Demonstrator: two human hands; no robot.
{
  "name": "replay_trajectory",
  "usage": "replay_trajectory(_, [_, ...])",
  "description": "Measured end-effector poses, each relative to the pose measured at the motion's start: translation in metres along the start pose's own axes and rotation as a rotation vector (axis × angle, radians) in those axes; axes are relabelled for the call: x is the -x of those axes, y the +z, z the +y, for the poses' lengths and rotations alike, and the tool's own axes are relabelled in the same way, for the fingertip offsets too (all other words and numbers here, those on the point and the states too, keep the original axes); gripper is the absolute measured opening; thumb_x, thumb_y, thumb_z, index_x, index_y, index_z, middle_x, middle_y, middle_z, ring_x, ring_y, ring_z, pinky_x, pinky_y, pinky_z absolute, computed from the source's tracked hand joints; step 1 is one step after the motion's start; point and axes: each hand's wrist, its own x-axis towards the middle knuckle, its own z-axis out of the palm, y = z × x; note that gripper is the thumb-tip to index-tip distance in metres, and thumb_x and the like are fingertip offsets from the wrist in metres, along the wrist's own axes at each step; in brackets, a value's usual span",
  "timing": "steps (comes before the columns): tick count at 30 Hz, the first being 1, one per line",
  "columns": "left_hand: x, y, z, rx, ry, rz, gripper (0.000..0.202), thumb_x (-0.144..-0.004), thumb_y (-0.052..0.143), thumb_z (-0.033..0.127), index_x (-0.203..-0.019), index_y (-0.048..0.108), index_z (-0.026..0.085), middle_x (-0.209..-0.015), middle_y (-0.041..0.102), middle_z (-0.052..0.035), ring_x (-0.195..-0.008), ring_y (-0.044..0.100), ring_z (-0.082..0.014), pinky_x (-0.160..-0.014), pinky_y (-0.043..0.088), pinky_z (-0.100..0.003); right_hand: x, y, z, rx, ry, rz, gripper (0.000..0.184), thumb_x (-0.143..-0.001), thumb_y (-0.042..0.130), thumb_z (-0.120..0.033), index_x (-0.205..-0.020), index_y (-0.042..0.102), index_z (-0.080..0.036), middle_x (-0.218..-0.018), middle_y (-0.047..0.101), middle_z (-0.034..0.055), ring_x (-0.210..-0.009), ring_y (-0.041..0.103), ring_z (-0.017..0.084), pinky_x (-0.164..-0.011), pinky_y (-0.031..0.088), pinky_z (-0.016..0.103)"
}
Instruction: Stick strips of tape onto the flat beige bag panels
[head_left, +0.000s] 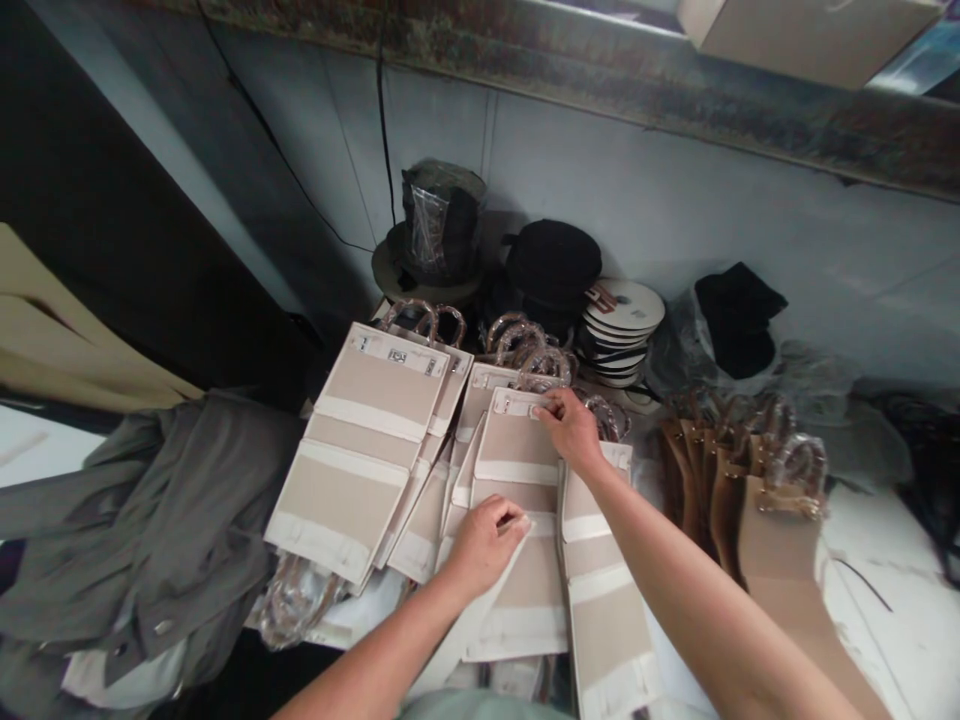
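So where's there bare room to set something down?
The white tabletop is mostly bare right of the curved brown panels, save a thin black strand. It's crowded under the left hand and right hand, where flat beige-and-white panels overlap.

Workshop, stacked reels (626, 306), black rolls (555, 258), piled beige bag panels (373, 395)

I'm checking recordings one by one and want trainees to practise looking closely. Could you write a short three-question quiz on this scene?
1. True or false: the right hand touches the upper end of a striped beige panel.
2. Fill in: as pictured, the brown pieces with wrapped handles are to the ____ of the beige panels.
3. Which lies on the picture's left side? A) a wooden crate; B) rumpled gray cloth; C) a metal pan.

Key: 1. True. 2. right. 3. B.
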Motion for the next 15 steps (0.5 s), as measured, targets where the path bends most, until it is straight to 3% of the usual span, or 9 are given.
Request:
replay_trajectory(2, [0.001,-0.003,0.003,-0.031,0.019,-0.040,0.007,-0.083,0.062,0.020,-0.085,0.069,0.019,-0.086,0.068,-0.0019,-0.083,0.064,-0.0182,-0.076,0.047,-0.029,-0.001,-0.002,-0.003,-0.047,0.034,0.024,0.025,-0.086,0.063,-0.040,-0.103,0.067,-0.022,-0.073,0.061,-0.0022,-0.066,0.055,0.018,-0.066,0.040,0.028])
replay_trajectory(5, [0.005,-0.006,0.008,-0.060,0.031,-0.091,0.022,-0.074,0.061,0.007,-0.091,0.068,0.018,-0.093,0.071,-0.0030,-0.090,0.065,-0.0191,-0.083,0.048,-0.030,0.000,-0.014,-0.016,-0.090,0.013,0.093,0.026,-0.091,0.055,-0.043,-0.097,0.066,-0.020,-0.079,0.066,0.0022,-0.074,0.058,0.020,-0.072,0.043,0.030])
replay_trajectory(8, [0.009,-0.009,0.013,-0.002,-0.034,-0.085,0.021,-0.076,0.063,0.010,-0.094,0.070,0.018,-0.094,0.073,-0.0034,-0.091,0.067,-0.0195,-0.086,0.049,-0.030,0.015,-0.034,-0.036,-0.105,-0.022,0.135,0.031,-0.095,0.054,-0.046,-0.099,0.069,-0.019,-0.082,0.068,0.0037,-0.073,0.057,0.019,-0.072,0.044,0.030])
replay_trajectory(10, [0.012,-0.011,0.016,0.045,-0.091,-0.046,0.032,-0.076,0.067,0.014,-0.108,0.070,0.017,-0.091,0.073,-0.0022,-0.089,0.067,-0.0191,-0.085,0.049,-0.030,0.036,-0.045,-0.048,-0.137,-0.026,0.040,0.030,-0.095,0.057,-0.046,-0.101,0.071,-0.019,-0.081,0.068,0.0030,-0.071,0.056,0.018,-0.070,0.044,0.029])
replay_trajectory(13, [0.015,-0.014,0.023,0.090,-0.137,-0.024,0.070,-0.075,0.072,0.018,-0.142,0.055,0.017,-0.083,0.069,0.0024,-0.080,0.065,-0.0173,-0.082,0.049,-0.030,0.074,-0.057,-0.061,-0.203,-0.016,-0.281,0.028,-0.094,0.062,-0.044,-0.102,0.073,-0.020,-0.082,0.069,0.0028,-0.072,0.059,0.017,-0.067,0.046,0.028])
replay_trajectory(15, [0.017,-0.015,0.026,0.098,-0.134,-0.037,0.077,-0.076,0.072,0.021,-0.149,0.050,0.017,-0.078,0.066,0.0044,-0.075,0.062,-0.0163,-0.079,0.048,-0.029,0.095,-0.061,-0.066,-0.227,-0.055,-0.469,0.027,-0.093,0.066,-0.041,-0.108,0.074,-0.020,-0.086,0.069,0.0035,-0.074,0.061,0.016,-0.067,0.047,0.027])
